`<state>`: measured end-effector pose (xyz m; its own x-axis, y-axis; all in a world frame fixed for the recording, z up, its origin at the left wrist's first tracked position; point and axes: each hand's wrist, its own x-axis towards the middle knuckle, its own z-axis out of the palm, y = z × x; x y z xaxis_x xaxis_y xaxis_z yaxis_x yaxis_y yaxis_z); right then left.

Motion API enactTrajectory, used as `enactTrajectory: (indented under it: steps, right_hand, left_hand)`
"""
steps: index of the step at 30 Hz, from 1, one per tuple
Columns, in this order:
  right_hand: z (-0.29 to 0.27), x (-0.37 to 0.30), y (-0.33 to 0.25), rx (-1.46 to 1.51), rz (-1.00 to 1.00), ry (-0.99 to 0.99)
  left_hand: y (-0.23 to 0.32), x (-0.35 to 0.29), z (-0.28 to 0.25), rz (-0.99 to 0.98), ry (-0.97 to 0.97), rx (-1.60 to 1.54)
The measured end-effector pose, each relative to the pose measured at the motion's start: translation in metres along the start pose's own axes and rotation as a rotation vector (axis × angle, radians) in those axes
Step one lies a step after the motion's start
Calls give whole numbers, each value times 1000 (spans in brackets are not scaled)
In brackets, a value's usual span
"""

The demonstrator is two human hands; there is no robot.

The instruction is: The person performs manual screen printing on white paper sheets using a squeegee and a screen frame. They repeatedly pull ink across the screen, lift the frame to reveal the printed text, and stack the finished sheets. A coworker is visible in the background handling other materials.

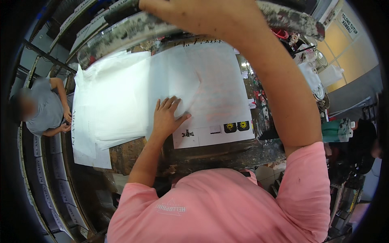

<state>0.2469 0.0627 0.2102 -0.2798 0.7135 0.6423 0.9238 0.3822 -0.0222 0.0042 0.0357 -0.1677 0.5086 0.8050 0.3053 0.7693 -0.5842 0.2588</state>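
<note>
My left hand (167,117) lies flat, fingers spread, on a white sheet (174,81) spread over the worktable, pressing it down near its lower edge. Under it lies a larger white printed sheet (219,97) with small black and yellow marks along its near edge. A thick stack of white sheets (113,105) sits just left of that hand. My right hand (190,14) is raised at the top of the view, fingers closed over the edge of a paint-stained screen frame (283,18) lifted above the table.
The worktable (227,152) is dark and ink-smeared at its near edge. A person in a grey shirt (42,107) stands at the far left by long racks (44,178). Clutter, white containers (330,75) and a green object (336,129) crowd the right side.
</note>
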Motion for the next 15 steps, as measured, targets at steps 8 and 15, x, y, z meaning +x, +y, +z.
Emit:
enactTrajectory:
  steps: [8,15]
  right_hand:
    - [-1,9,8,-38,-102,185]
    - [-21,15,-1,-111,13,-47]
  left_hand:
    - [-1,72,-29,-404,-88,-612]
    - [29,65,-19,-180,-355,-388]
